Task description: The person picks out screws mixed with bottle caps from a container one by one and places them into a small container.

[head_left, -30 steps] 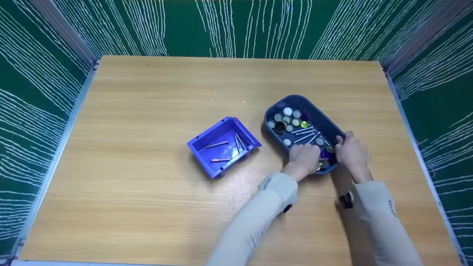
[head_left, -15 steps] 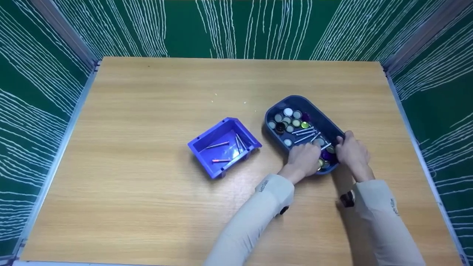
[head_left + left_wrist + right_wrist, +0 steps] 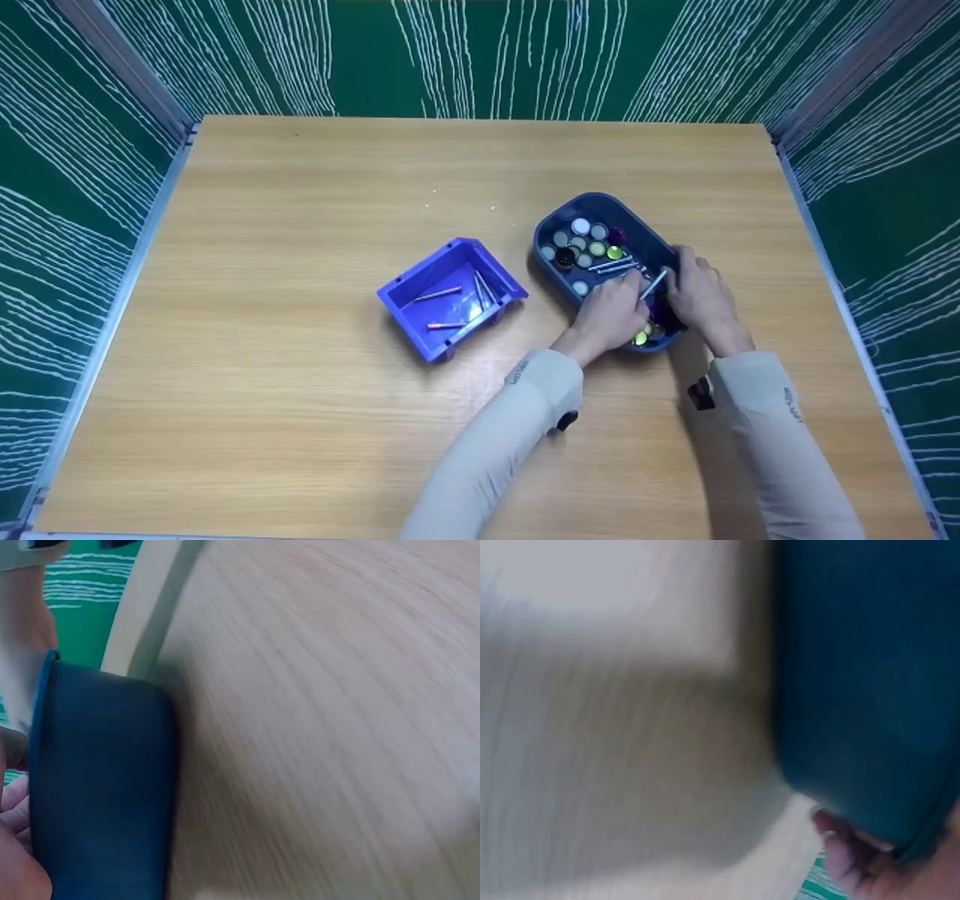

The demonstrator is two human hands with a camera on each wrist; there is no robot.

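My left hand reaches over the near side of a dark blue tray and pinches a silver nail, which points up to the right. On the tray's right rim, my right hand holds on, with fingers curled outside the wall in the right wrist view. Inside the tray lie several bottle caps, mostly in its far left part, and several more nails beside the left hand. The left wrist view shows the tray's outer wall, which hides the contents.
Left of the tray stands a purple-blue bin with several nails in it. Both containers rest on a wooden table. Green walls with white lines enclose its back and sides. Small white specks lie behind the bin.
My left hand has risen slightly up and left, with the nail now sticking out from its fingers. The right hand has slid a little farther along the rim.
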